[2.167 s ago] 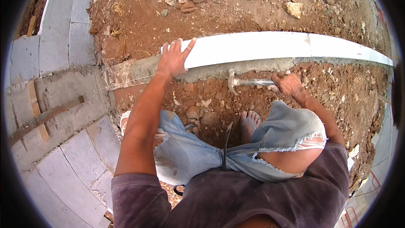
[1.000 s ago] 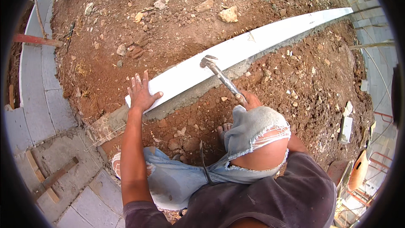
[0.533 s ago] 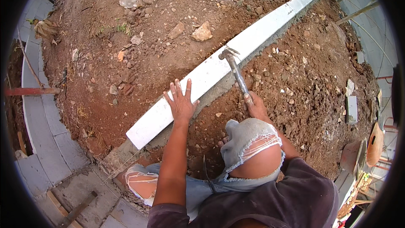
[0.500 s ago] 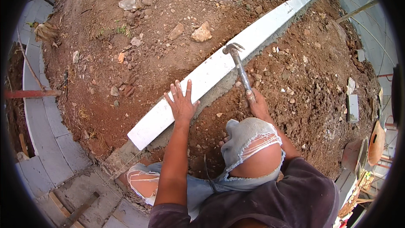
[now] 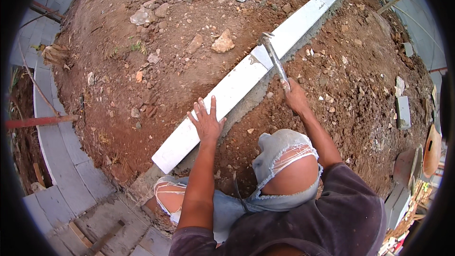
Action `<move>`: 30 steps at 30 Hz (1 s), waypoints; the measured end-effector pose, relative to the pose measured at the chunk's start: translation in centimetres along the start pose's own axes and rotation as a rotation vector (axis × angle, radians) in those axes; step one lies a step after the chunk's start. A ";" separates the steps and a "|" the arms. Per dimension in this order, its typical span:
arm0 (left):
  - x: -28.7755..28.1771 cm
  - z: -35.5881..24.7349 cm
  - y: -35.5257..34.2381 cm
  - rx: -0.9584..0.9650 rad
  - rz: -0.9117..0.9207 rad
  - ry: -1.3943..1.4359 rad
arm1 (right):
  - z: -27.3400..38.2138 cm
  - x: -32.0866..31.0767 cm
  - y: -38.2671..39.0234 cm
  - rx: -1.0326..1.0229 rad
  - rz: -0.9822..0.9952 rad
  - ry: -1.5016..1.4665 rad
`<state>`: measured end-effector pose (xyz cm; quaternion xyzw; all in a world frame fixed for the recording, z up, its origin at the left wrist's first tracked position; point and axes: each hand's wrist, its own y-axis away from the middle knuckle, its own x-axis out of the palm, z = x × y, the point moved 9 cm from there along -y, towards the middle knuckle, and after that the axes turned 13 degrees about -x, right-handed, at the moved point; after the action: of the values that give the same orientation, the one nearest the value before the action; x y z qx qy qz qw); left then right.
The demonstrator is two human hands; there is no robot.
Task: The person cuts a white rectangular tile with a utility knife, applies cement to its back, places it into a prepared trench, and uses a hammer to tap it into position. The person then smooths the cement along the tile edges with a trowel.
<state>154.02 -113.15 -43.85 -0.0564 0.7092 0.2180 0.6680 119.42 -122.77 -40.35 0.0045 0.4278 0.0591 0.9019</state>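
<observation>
A row of long white blocks (image 5: 227,96) runs diagonally from near left to far right, on a grey mortar bed (image 5: 250,100). My left hand (image 5: 207,123) lies flat on the near block with its fingers spread. My right hand (image 5: 295,96) is closed around the handle of a claw hammer (image 5: 276,61). The hammer's head is over the row, near a joint between blocks, and a dark shadow falls on the white surface just below it. It looks lifted off the block.
Reddish soil with stones (image 5: 222,41) spreads on both sides of the row. A grey block wall (image 5: 71,142) curves along the left, with a red bar (image 5: 42,121) across it. At right are a loose grey block (image 5: 403,113), a bucket (image 5: 406,165) and a wooden-coloured tool (image 5: 432,151).
My right hand and the hammer have moved up and away, and the hammer's shadow now shows apart on the block. My left hand stays on the block. The whole view has shifted slightly.
</observation>
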 end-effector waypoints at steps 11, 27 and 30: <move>0.2 -0.6 -0.1 0.040 -0.049 -0.027 | 3.0 2.9 7.7 0.011 0.236 -0.202; -1.4 -4.2 -1.3 0.029 0.111 0.034 | -0.9 -1.4 7.5 0.156 -0.026 -0.553; -3.5 -12.8 -3.7 0.284 0.004 0.092 | -2.7 -9.0 2.6 0.129 -0.274 -0.352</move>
<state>143.92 -122.09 -41.19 0.0300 0.7631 0.1138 0.6355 111.41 -121.25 -35.01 0.0143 0.2633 -0.0929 0.9601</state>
